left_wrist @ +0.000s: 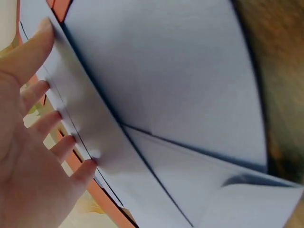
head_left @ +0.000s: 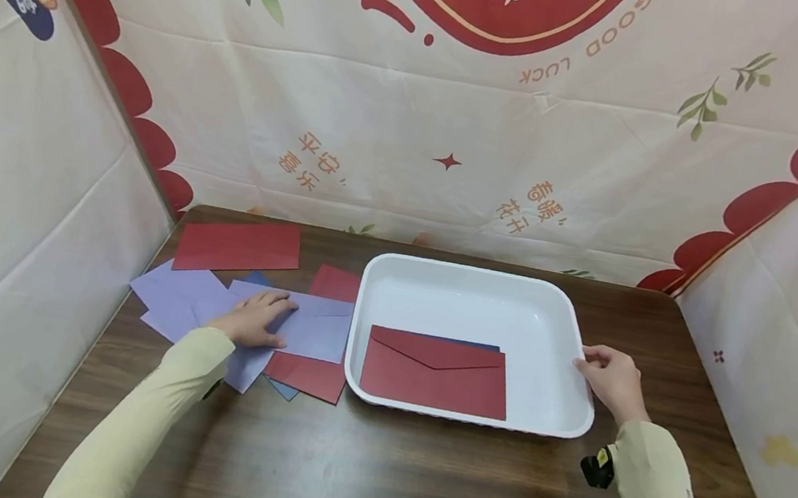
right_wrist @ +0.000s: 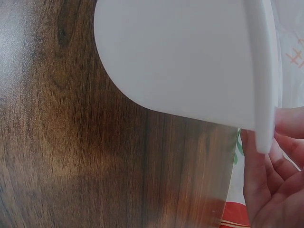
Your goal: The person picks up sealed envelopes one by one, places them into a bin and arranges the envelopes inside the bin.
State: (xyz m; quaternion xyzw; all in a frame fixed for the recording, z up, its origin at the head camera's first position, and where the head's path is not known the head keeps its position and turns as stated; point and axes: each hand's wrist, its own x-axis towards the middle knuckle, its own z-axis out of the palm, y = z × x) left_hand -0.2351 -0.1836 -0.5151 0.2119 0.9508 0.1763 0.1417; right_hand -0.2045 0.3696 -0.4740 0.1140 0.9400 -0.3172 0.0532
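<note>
My left hand (head_left: pixel 256 319) rests on a lavender envelope (head_left: pixel 320 331) at the top of a loose pile, fingers spread. In the left wrist view its fingertips (left_wrist: pixel 85 171) touch the paper, and more lavender envelopes (left_wrist: pixel 161 57) lie beneath or beside it. A white plastic tray (head_left: pixel 466 279) stands right of the pile. Inside, at the front left, lies a red envelope (head_left: pixel 435 376) with its flap side up, over a mostly hidden blue one (head_left: pixel 484 346). My right hand (head_left: pixel 612 382) pinches the tray's right rim, also seen in the right wrist view.
A separate red envelope (head_left: pixel 240 247) lies at the table's back left. Around the lavender ones, parts of red envelopes (head_left: pixel 310 378) and blue paper (head_left: pixel 284 389) stick out. Printed cloth walls (head_left: pixel 413 141) enclose the brown wooden table (head_left: pixel 339 477) at the back and both sides.
</note>
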